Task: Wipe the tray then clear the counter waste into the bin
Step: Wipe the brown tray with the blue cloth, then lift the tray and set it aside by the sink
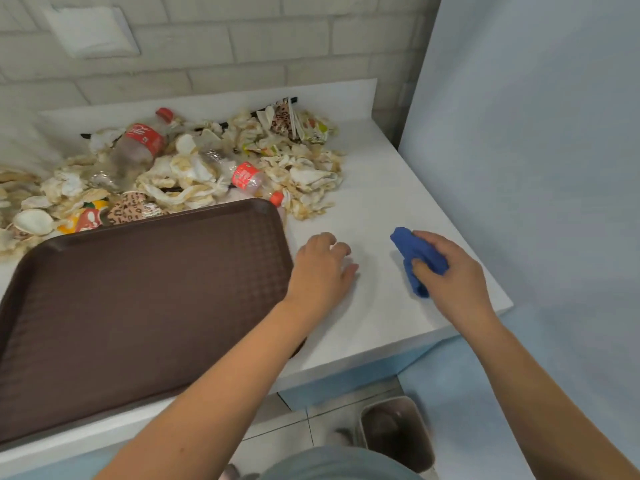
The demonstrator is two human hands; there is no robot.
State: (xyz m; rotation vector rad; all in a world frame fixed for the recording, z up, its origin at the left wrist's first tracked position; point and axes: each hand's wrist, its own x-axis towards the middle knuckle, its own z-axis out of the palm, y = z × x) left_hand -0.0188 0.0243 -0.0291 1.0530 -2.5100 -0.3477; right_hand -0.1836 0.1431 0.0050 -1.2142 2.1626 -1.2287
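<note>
A large brown tray [138, 299] lies on the white counter [374, 209], its near edge past the counter's front. My left hand [320, 268] hovers or rests just right of the tray's right rim, fingers loosely curled, holding nothing. My right hand [450, 271] grips a bunched blue cloth [414, 258] above the counter's right part. Behind the tray a heap of waste [194, 168] covers the counter: crumpled paper, wrappers, paper cups and two plastic bottles with red labels [138, 143].
A small bin [398, 431] stands on the tiled floor below the counter's front edge. A white brick wall backs the counter. A pale blue panel [536, 133] rises on the right. The counter's right corner is near my right hand.
</note>
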